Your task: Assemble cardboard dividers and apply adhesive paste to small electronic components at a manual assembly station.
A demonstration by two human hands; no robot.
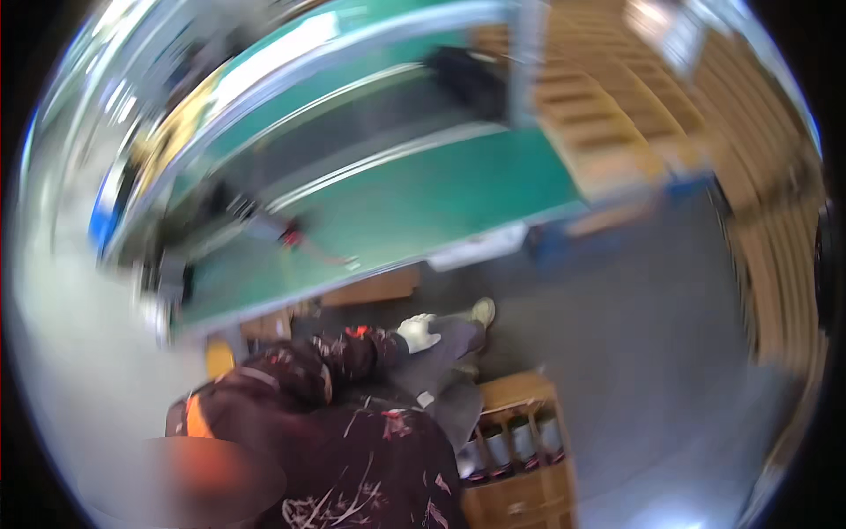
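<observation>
While the white-gloved left hand (419,333) rests beside the trouser leg (441,363), its fingers look half curled — I see nothing in them, but the blur is too strong to tell how tightly they fold. The right hand is out of my sight. Rightward of the left hand and nearer the body stands a slotted wooden rack (515,504), its pale pieces (523,439) too smeared to name. Beyond that hand, a green surface (441,189) carries a grey-and-red object (291,234), with a brown box (374,286) below its near edge. Good work here, I'd judge, wants loose fingers, steady footing, and the patterned sleeve (348,354) kept clear of the rack — bumping it could jostle those pieces.
</observation>
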